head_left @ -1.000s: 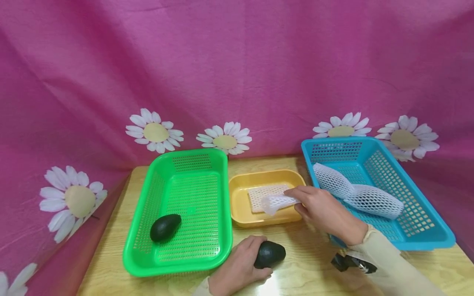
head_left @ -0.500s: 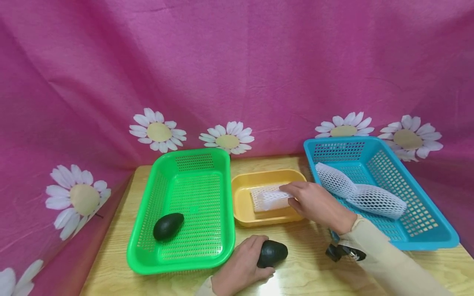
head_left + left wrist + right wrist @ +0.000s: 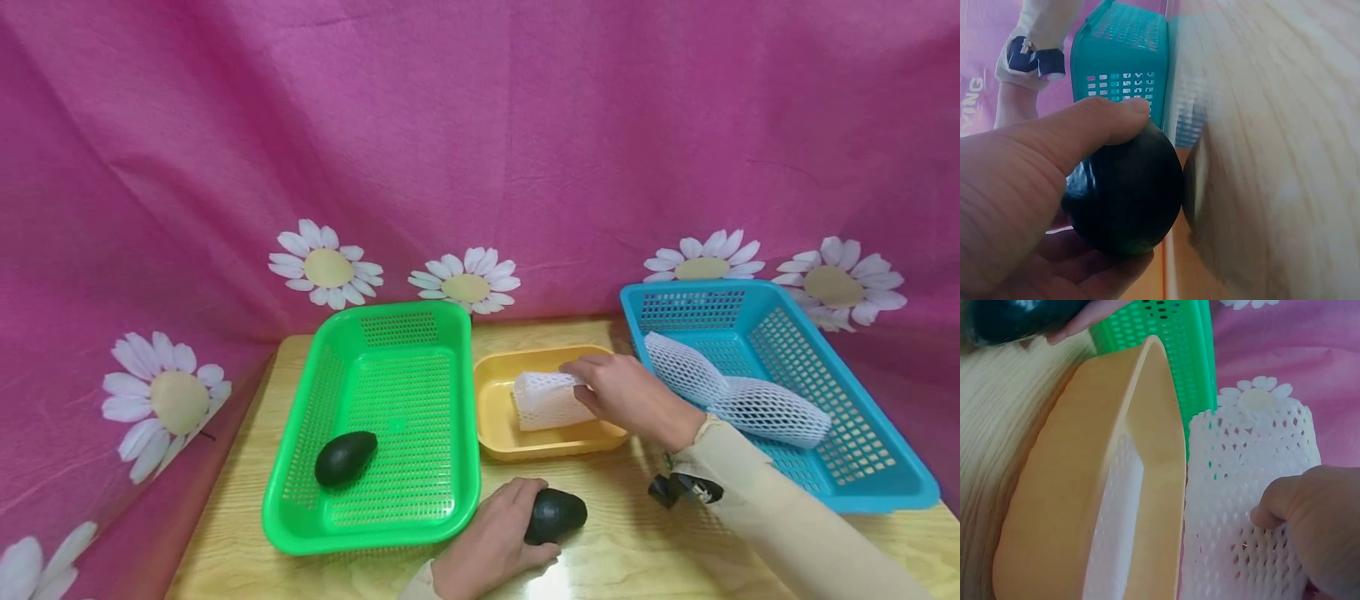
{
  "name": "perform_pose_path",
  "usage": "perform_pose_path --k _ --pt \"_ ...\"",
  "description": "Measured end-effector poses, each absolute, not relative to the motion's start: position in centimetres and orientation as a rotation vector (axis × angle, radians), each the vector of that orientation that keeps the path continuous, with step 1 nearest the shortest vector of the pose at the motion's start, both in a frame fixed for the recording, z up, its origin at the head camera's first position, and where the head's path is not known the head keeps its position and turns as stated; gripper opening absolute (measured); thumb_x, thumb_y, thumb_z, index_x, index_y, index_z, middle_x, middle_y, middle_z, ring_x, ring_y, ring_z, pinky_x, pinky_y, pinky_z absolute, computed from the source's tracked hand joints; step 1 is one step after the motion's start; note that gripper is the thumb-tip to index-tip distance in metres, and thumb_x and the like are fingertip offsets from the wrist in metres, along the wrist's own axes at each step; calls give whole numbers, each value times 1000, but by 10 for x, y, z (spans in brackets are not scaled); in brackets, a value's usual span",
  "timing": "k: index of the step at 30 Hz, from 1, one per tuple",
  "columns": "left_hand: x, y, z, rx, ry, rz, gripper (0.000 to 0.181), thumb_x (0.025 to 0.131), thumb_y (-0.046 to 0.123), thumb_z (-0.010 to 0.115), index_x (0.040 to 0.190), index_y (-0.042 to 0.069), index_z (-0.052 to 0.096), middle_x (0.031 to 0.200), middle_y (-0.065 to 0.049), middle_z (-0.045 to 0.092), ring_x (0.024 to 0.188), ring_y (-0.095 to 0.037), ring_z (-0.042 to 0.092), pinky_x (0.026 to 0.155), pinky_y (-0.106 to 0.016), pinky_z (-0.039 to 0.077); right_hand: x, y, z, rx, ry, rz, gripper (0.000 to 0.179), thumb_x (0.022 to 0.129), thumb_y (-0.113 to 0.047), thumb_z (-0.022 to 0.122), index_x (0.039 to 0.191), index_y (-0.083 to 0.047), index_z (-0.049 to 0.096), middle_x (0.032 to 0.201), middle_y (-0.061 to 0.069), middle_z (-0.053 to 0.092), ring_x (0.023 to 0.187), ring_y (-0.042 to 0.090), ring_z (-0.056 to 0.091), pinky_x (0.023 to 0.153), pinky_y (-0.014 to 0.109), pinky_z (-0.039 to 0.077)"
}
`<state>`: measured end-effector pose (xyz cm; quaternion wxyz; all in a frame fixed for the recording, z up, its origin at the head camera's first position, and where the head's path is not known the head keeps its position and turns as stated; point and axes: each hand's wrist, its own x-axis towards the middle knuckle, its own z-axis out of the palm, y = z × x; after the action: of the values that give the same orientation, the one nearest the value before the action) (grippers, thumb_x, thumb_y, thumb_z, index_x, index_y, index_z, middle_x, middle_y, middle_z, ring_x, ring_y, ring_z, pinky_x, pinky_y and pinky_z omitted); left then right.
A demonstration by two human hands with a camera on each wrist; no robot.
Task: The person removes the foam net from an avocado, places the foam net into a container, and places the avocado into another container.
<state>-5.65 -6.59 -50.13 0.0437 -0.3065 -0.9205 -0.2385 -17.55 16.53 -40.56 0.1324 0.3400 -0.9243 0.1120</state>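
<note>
My left hand (image 3: 492,538) grips a dark avocado (image 3: 556,516) on the wooden table; in the left wrist view the thumb curls over the avocado (image 3: 1129,187). Over the yellow tray (image 3: 501,443), my right hand (image 3: 630,398) pinches a white foam net sleeve (image 3: 546,402). The right wrist view has the sleeve (image 3: 1241,506) held flat beside the tray wall, under the thumb. More white netting (image 3: 1116,519) lies inside that tray. The right hand's other fingers are mostly hidden behind the sleeve.
A green basket (image 3: 474,467) on the left holds another avocado (image 3: 346,458). To the right, a blue basket (image 3: 911,483) contains two netted, rounded items (image 3: 772,410). A pink flowered cloth (image 3: 480,150) hangs behind the table (image 3: 607,567).
My right hand has shifted slightly left and up over the yellow tray, and the sleeve it pinches has come up and spread wider. The left hand stays on the avocado.
</note>
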Motion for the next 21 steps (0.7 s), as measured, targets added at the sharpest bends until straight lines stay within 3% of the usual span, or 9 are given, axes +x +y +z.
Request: perform_pose_path --k 21 --pt "-58 -66 -500 -927 -2834 -774 63 82 37 86 131 9 57 119 -1 68 105 -10 66 89 -22 55 -220 154 -420 953 -2751 358 20 89 -7 73 109 -6 76 95 7 79 80 20 73 70 39 60"
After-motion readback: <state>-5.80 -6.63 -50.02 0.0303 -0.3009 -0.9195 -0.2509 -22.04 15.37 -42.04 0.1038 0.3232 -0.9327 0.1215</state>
